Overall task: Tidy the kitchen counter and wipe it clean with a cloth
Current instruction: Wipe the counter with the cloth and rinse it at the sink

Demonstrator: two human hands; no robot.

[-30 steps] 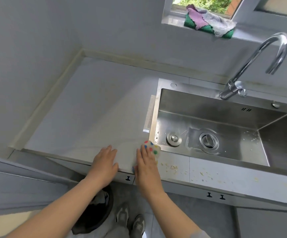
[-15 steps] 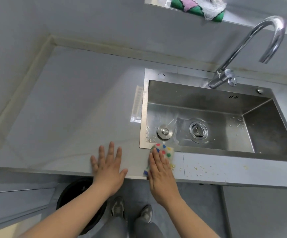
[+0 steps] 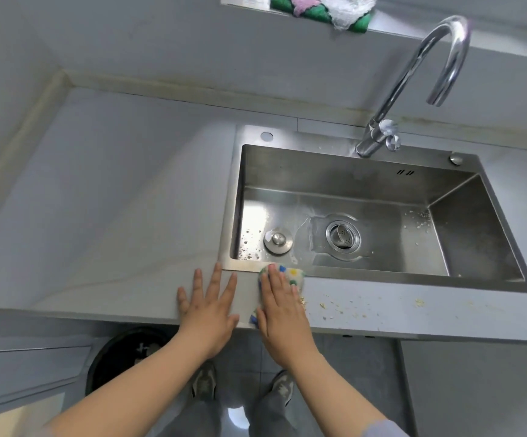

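My right hand (image 3: 282, 305) lies flat on a pale cloth with coloured dots (image 3: 293, 274), pressing it onto the grey counter (image 3: 114, 216) at the front left corner of the steel sink (image 3: 366, 279). The cloth's far edge pokes out beyond my fingertips, and a blue corner shows by my wrist. My left hand (image 3: 208, 307) rests just left of it, palm down with fingers spread, holding nothing. Yellowish crumbs (image 3: 334, 305) are scattered on the counter strip to the right of the cloth.
A curved tap (image 3: 413, 80) rises behind the sink. A drain plug (image 3: 278, 239) and strainer (image 3: 342, 236) sit in the basin with food specks. Green and pink cloths (image 3: 318, 7) lie on the window ledge. A black bin (image 3: 126, 351) stands below the counter edge.
My right hand has slid the cloth a little to the right along the front strip, by the sink's corner. My left hand stays flat beside it. The camera view has shifted.
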